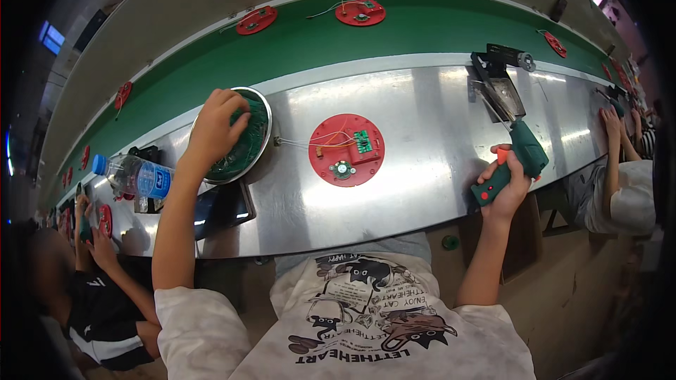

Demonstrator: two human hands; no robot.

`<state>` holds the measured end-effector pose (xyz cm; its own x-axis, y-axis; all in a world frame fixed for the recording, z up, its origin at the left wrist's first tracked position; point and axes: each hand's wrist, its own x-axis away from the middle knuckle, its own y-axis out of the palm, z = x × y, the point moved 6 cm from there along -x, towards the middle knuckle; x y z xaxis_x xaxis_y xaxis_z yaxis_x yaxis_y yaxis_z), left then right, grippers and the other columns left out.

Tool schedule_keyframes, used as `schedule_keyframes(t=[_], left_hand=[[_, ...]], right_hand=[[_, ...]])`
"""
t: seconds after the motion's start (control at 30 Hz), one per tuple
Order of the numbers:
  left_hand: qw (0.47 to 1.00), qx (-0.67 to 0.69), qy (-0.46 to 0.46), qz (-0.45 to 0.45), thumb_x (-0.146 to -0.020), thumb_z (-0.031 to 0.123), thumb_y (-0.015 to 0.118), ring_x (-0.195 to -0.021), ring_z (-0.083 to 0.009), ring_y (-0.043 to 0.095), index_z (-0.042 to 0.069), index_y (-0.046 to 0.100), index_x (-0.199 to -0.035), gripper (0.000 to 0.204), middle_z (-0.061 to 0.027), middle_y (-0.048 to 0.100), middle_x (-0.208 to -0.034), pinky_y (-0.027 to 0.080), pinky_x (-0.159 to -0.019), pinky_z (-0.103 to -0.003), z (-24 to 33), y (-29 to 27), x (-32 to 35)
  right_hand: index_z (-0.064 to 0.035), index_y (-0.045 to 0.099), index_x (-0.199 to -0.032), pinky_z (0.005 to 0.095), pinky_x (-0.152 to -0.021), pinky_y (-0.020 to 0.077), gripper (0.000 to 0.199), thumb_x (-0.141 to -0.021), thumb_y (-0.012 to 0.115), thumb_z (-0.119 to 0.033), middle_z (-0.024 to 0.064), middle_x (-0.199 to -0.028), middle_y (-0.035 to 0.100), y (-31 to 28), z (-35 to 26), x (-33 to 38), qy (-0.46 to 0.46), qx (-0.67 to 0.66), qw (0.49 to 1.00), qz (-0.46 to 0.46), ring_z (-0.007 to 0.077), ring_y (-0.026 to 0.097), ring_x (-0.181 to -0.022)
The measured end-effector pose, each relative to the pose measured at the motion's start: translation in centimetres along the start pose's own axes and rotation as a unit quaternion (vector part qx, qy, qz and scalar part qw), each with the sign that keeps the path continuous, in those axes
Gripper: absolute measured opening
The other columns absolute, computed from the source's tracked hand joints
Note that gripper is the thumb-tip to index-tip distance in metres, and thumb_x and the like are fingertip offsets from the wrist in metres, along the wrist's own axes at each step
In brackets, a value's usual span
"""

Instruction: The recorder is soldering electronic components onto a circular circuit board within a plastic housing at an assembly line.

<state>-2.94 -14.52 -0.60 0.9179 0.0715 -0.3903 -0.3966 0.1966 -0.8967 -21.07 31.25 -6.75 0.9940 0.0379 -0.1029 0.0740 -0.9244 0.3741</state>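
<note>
My left hand [220,125] reaches into a round metal-rimmed dish [270,127] with dark green contents at the left of the bench. Its fingers are curled together, and anything between them is hidden or too small to name. At the right, my right hand [512,186] grips a green cordless screwdriver [528,149] with red buttons. The tool's long bit points away from me, toward a black stand [508,91]. Between my hands a red round plastic housing [329,167] lies flat, with a green circuit board [362,141], thin wires and a small round part on it.
Left of the dish, a water bottle [137,176] with a blue cap lies tilted. A dark flat device [220,211] sits by the near edge. Beyond the steel bench [296,222], a green belt [296,35] carries several red housings [360,13]. Co-workers sit on both sides.
</note>
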Motion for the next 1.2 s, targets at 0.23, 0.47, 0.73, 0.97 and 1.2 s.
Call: schedule_keyframes(t=[0.23,0.47,0.73,0.97,1.2], left_hand=[[0.994,0.076,-0.043,0.067,-0.089,0.008,0.066,-0.077,-0.0244,0.064,-0.001,0.063,-0.096,0.012,-0.0140,0.066,-0.088,0.050,-0.073,-0.034,-1.3,-0.7,-0.2],[0.983,0.131,-0.111,0.064,-0.092,0.009,0.065,-0.079,-0.0237,0.067,-0.004,0.067,-0.103,0.017,-0.0157,0.071,-0.089,0.051,-0.075,-0.033,-2.4,-0.1,-0.2],[0.973,0.180,-0.133,0.051,-0.095,0.009,0.061,-0.080,-0.0158,0.064,-0.004,0.066,-0.102,0.015,-0.0103,0.070,-0.089,0.050,-0.077,-0.029,-3.5,1.1,-0.3],[0.963,0.197,-0.144,0.111,-0.094,0.007,0.059,-0.080,-0.0169,0.065,-0.003,0.066,-0.100,0.013,-0.0115,0.071,-0.092,0.051,-0.076,-0.029,-3.8,0.9,-0.1],[0.954,0.162,-0.143,0.206,-0.095,0.006,0.053,-0.077,-0.0139,0.065,-0.002,0.063,-0.101,0.014,-0.0088,0.070,-0.085,0.052,-0.073,-0.029,0.2,-2.2,-0.1]], right_hand=[[0.0025,0.059,-0.103,0.0279,-0.047,0.0477,0.027,-0.096,0.057,-0.023,0.0122,-0.091,0.063,-0.1,-0.1,-0.1,0.004,0.016,1.000,-0.006,0.0114,0.054,-0.052],[0.0023,0.059,-0.105,0.0273,-0.048,0.0479,0.028,-0.097,0.056,-0.024,0.0119,-0.091,0.064,0.0,0.2,-0.3,0.017,0.024,0.999,-0.025,0.0107,0.054,-0.052],[0.0027,0.059,-0.107,0.0262,-0.048,0.0474,0.027,-0.098,0.055,-0.023,0.0108,-0.089,0.064,-0.4,0.4,-0.3,0.008,0.023,0.999,-0.030,0.0104,0.054,-0.053],[0.0027,0.060,-0.106,0.0259,-0.048,0.0461,0.028,-0.098,0.055,-0.024,0.0093,-0.080,0.063,-0.3,0.2,-0.2,0.001,0.039,0.999,-0.023,0.0100,0.054,-0.053],[0.0049,0.057,-0.109,0.0277,-0.047,0.0472,0.032,-0.096,0.055,-0.024,0.0139,-0.093,0.061,-0.1,-0.5,0.3,-0.029,0.071,0.996,-0.040,0.0125,0.054,-0.052]])
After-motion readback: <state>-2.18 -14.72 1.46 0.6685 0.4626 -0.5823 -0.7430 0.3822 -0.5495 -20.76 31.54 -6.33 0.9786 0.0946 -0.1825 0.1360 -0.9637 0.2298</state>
